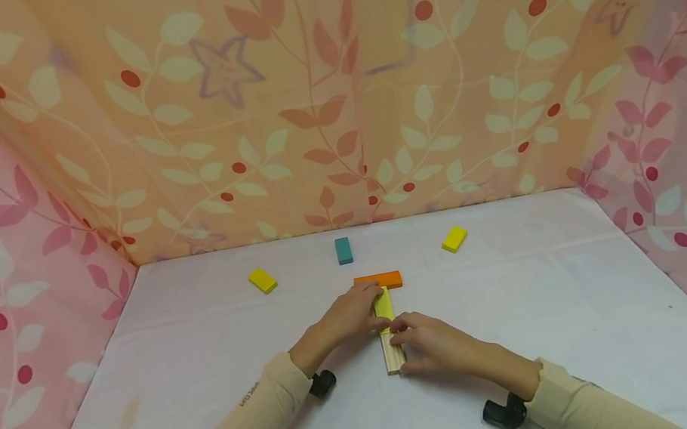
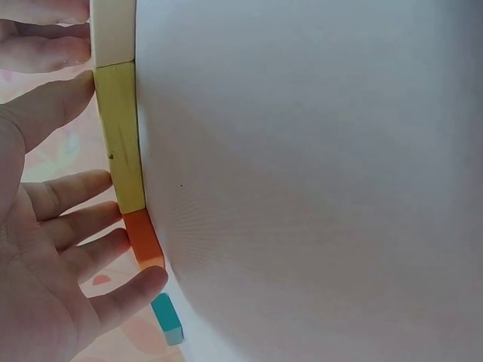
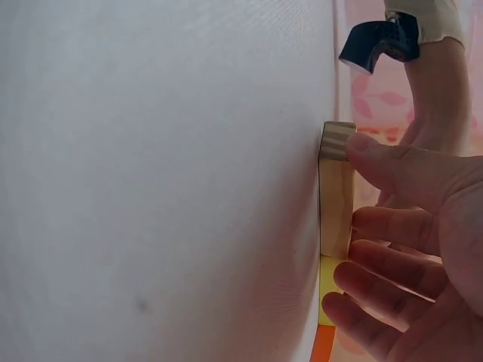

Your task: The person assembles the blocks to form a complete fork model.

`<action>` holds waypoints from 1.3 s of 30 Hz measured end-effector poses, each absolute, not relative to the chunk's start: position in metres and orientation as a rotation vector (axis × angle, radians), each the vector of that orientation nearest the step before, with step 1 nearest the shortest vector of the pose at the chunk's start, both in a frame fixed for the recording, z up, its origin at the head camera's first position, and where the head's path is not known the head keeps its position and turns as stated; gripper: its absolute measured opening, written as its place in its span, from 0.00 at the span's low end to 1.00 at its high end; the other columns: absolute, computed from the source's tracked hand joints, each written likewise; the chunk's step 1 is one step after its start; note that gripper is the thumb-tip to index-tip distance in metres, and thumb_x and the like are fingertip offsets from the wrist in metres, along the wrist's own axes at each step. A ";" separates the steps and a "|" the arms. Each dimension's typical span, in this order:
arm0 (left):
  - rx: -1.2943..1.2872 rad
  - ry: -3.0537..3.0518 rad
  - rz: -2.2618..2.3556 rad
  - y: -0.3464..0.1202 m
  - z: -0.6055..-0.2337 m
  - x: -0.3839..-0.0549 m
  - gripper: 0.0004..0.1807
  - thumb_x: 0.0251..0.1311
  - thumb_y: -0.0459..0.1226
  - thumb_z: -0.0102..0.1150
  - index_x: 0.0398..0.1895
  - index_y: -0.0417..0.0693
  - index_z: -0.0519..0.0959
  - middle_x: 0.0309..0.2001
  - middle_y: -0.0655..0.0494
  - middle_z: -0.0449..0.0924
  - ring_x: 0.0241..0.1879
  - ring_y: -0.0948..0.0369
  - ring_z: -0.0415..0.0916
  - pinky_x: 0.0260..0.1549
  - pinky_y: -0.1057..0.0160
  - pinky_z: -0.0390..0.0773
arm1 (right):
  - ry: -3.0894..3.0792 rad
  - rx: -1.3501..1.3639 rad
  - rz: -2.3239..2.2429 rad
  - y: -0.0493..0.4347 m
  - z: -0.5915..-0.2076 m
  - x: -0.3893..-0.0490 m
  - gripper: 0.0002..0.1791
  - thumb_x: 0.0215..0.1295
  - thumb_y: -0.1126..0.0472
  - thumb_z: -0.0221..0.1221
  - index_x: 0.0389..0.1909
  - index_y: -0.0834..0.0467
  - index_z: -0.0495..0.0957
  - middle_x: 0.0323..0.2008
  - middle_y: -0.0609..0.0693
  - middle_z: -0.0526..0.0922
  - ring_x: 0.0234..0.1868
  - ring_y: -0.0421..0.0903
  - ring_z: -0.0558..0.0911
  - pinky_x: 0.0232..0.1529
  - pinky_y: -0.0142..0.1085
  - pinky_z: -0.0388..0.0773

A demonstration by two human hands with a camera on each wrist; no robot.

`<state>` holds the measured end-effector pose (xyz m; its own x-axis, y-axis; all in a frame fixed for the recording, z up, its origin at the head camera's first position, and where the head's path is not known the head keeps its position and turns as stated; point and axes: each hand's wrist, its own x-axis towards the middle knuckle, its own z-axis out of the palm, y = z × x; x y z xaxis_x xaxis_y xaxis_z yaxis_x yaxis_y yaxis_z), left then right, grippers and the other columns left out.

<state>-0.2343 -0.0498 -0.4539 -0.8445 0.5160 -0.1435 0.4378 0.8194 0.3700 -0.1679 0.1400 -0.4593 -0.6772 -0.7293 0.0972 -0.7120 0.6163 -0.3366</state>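
Observation:
A natural wooden block (image 1: 393, 364), a yellow block (image 1: 382, 301) and an orange block (image 1: 391, 281) lie on the table, the first two end to end. The orange one sits crosswise at the far end, making a T. My left hand (image 1: 349, 313) reaches over from the left, its fingertips at the yellow and orange blocks and its thumb near the yellow-wood joint. From the right, my right hand (image 1: 438, 343) touches the wooden block; in the right wrist view its thumb (image 3: 392, 166) rests at the block's near end (image 3: 337, 141), other fingers spread along the row.
Beyond the T lies a teal block (image 1: 343, 250). One yellow block (image 1: 262, 281) is at the back left, another yellow block (image 1: 454, 238) at the back right. A white cloth covers the table (image 1: 560, 307); patterned curtains (image 1: 322, 95) stand behind and at both sides.

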 end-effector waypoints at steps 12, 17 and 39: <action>0.733 2.754 0.475 -0.050 -0.452 -0.232 0.34 0.58 0.50 0.66 0.65 0.45 0.71 0.70 0.48 0.66 0.67 0.51 0.68 0.65 0.51 0.71 | 2.779 -1.204 -0.546 0.141 -0.459 -0.167 0.22 0.54 0.52 0.71 0.48 0.58 0.83 0.51 0.49 0.78 0.51 0.44 0.78 0.53 0.37 0.80; 0.741 2.748 0.477 -0.051 -0.452 -0.230 0.33 0.58 0.49 0.66 0.65 0.46 0.72 0.71 0.49 0.65 0.68 0.51 0.67 0.65 0.50 0.71 | 2.773 -1.184 -0.573 0.143 -0.458 -0.166 0.22 0.55 0.52 0.71 0.49 0.58 0.83 0.52 0.50 0.78 0.51 0.44 0.78 0.53 0.37 0.80; 0.843 2.696 0.372 -0.054 -0.451 -0.229 0.44 0.53 0.56 0.68 0.70 0.47 0.67 0.74 0.48 0.60 0.71 0.52 0.60 0.68 0.47 0.66 | 2.770 -1.082 -0.738 0.163 -0.447 -0.173 0.20 0.59 0.54 0.68 0.49 0.61 0.83 0.51 0.49 0.80 0.51 0.47 0.79 0.54 0.44 0.80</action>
